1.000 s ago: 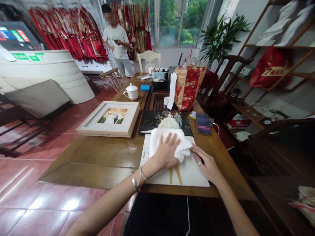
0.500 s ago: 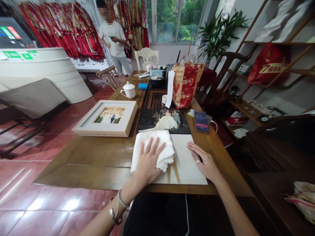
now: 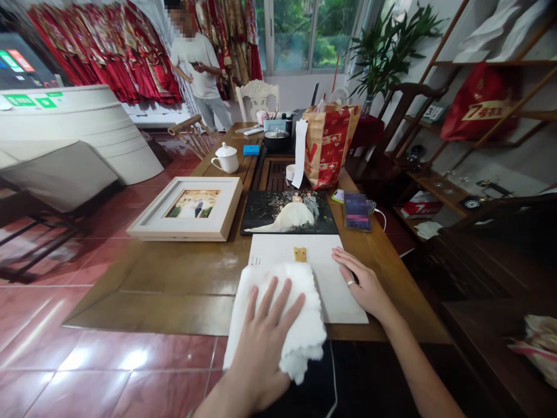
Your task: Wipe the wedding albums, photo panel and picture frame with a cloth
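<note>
My left hand lies flat with fingers spread on a folded white cloth. The cloth covers the lower left of a white panel and hangs past the table's near edge. A small gold-coloured fitting shows on the panel above the cloth. My right hand, a ring on one finger, rests on the panel's right side with fingers stretched out. Something dark shows under its palm; I cannot make it out. Just beyond the panel lies a dark photo print of a couple.
On the wooden table are a framed photo at left, a lidded white cup, a blue box, a paper bag and a phone on a cable at right. A person stands at the back.
My left hand and the cloth have moved toward me, over the near edge. The gold-coloured fitting has come into view and its two prongs are covered. My right hand stays put.
</note>
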The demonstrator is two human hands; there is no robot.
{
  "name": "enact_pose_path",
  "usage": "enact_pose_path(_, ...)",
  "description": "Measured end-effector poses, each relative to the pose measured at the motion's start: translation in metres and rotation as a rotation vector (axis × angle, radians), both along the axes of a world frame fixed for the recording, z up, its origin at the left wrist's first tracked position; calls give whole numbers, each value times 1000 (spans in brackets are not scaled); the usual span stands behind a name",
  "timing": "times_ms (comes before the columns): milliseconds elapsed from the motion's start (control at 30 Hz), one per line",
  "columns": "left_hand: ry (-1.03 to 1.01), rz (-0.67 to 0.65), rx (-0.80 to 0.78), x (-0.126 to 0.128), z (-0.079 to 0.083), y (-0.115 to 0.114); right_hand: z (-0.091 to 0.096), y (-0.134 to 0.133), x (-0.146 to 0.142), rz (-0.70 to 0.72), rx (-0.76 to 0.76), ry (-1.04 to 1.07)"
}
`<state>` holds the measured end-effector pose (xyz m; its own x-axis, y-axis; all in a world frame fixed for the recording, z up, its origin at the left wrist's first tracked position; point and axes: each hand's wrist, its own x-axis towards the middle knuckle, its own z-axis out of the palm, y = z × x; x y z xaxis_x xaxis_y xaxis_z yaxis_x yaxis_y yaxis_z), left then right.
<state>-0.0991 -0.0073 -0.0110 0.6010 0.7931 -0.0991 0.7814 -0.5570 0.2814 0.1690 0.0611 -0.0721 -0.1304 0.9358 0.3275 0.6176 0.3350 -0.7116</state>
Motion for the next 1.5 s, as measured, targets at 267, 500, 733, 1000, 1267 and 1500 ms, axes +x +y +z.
enact_pose_path(267,77,176,56,22,9,78,0,1,1,-1,0,12)
enact_pose_path(500,73,76,-18,24,8,32,-1,1,1,7,8,4)
enact_pose_path(733,-29,-82,-81,4,7,-5,-1,1,2,8,2,-18)
enact_pose_path(1000,2,-39,-23,21,11,68,-2,1,4,9,14,-11)
enact_pose_path(1267,43,-12,-19,35,12,52,-1,1,3,-1,6,-22)
enact_pose_path(1500,-24,-97,-92,30,12,5,-1,1,2,7,10,-34)
